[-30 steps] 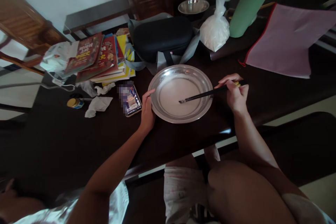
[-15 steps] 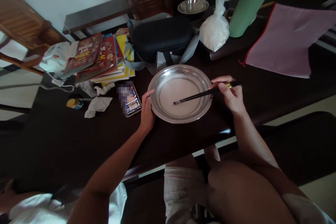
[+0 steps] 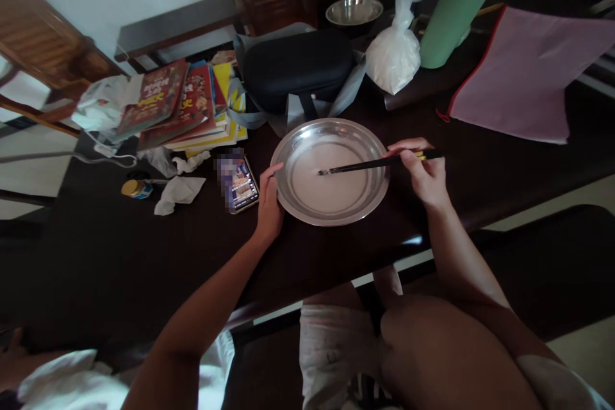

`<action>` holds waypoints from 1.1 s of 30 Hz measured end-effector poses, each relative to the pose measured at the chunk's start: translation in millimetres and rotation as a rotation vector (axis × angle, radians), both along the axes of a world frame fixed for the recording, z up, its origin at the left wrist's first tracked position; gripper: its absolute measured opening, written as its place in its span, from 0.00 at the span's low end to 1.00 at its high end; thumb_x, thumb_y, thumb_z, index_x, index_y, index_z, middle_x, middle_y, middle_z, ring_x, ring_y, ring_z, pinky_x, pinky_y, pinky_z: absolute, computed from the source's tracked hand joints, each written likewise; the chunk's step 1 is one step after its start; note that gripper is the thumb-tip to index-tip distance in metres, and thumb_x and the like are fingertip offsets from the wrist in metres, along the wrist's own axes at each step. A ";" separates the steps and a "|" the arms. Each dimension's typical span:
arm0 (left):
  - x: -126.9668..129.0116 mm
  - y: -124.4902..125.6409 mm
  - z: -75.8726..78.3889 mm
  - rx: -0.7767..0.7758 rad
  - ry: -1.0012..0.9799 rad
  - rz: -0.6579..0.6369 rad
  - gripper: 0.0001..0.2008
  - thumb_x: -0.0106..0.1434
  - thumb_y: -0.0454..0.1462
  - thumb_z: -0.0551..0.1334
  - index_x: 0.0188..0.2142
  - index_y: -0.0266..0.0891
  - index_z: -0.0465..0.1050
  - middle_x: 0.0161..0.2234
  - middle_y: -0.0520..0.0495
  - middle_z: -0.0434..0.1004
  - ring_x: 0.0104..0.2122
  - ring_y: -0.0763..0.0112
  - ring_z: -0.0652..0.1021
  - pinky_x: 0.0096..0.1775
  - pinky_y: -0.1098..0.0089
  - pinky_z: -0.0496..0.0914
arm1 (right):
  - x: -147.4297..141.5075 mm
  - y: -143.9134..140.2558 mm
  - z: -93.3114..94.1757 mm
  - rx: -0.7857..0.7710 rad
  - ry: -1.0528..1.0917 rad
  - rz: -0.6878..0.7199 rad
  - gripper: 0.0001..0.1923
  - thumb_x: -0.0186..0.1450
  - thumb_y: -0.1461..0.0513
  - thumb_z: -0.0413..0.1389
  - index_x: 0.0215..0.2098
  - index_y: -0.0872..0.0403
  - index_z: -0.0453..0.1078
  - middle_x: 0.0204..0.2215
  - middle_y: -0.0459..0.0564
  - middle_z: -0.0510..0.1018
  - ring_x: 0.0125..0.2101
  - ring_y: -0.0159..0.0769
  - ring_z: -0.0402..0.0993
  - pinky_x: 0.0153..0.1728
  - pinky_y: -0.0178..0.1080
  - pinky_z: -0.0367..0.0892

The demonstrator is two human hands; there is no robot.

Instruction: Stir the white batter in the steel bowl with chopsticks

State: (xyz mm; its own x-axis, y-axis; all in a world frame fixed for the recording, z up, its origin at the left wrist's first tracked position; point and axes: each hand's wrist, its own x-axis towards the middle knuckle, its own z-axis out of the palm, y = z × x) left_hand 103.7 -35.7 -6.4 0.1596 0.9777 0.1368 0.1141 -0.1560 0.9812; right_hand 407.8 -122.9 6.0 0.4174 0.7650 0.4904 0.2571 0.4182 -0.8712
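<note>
A round metal basin (image 3: 331,216) stands on the dark table in front of me, holding a cloudy whitish liquid (image 3: 327,189). My left hand (image 3: 270,205) grips its left rim, thumb side up at the edge. Black chopsticks (image 3: 368,164) with gold bands are pinched in my right hand (image 3: 420,170), just beyond the right rim. Their tips reach into the liquid near the middle of the basin. Left of my left hand lies a phone (image 3: 244,186) with a lit screen, partly blurred.
Behind the basin sit a black case (image 3: 298,67) and a tied bag of white powder (image 3: 394,57). Stacked books (image 3: 163,102), crumpled tissue (image 3: 180,194) and a small jar (image 3: 136,189) are at left. A pink cloth bag (image 3: 523,77) and green cylinder (image 3: 456,13) occupy the right.
The chopstick tips have swung away from me, toward the far side of the liquid, and the chopsticks lie flatter across the basin. My left hand and the basin stay in place.
</note>
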 end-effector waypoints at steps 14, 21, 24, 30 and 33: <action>-1.0 0.2 -1.5 0.037 -0.005 -0.012 0.19 0.76 0.53 0.57 0.50 0.44 0.76 0.57 0.41 0.77 0.62 0.54 0.73 0.68 0.53 0.65 | 0.0 1.5 -0.8 0.084 0.127 -0.054 0.12 0.68 0.47 0.66 0.35 0.45 0.79 0.29 0.42 0.81 0.28 0.34 0.81 0.34 0.39 0.78; -1.0 2.2 -5.4 0.036 -0.015 0.007 0.18 0.76 0.51 0.56 0.53 0.45 0.77 0.56 0.43 0.77 0.59 0.57 0.75 0.68 0.55 0.65 | -0.6 -0.4 0.4 -0.032 0.023 0.075 0.12 0.68 0.48 0.65 0.39 0.46 0.81 0.31 0.44 0.83 0.30 0.35 0.83 0.37 0.41 0.80; -0.4 3.1 -7.3 0.020 -0.044 0.012 0.19 0.75 0.52 0.57 0.54 0.46 0.77 0.56 0.44 0.78 0.58 0.58 0.75 0.68 0.55 0.65 | -0.2 0.7 -0.8 0.020 0.046 -0.049 0.14 0.68 0.46 0.65 0.38 0.45 0.80 0.31 0.44 0.82 0.32 0.36 0.83 0.37 0.41 0.80; -0.5 0.8 -2.0 0.068 0.009 -0.010 0.15 0.77 0.48 0.56 0.49 0.43 0.76 0.57 0.40 0.76 0.61 0.56 0.73 0.70 0.55 0.63 | 0.0 1.4 -1.4 -0.008 0.072 0.032 0.15 0.67 0.45 0.65 0.34 0.45 0.78 0.28 0.43 0.80 0.27 0.35 0.81 0.33 0.42 0.79; -0.8 0.6 -1.5 0.062 0.011 -0.008 0.16 0.77 0.49 0.56 0.48 0.43 0.76 0.57 0.40 0.76 0.62 0.56 0.73 0.69 0.54 0.63 | -0.3 1.1 -0.5 -0.035 0.032 0.050 0.12 0.68 0.47 0.65 0.38 0.45 0.81 0.31 0.44 0.83 0.32 0.36 0.83 0.38 0.42 0.80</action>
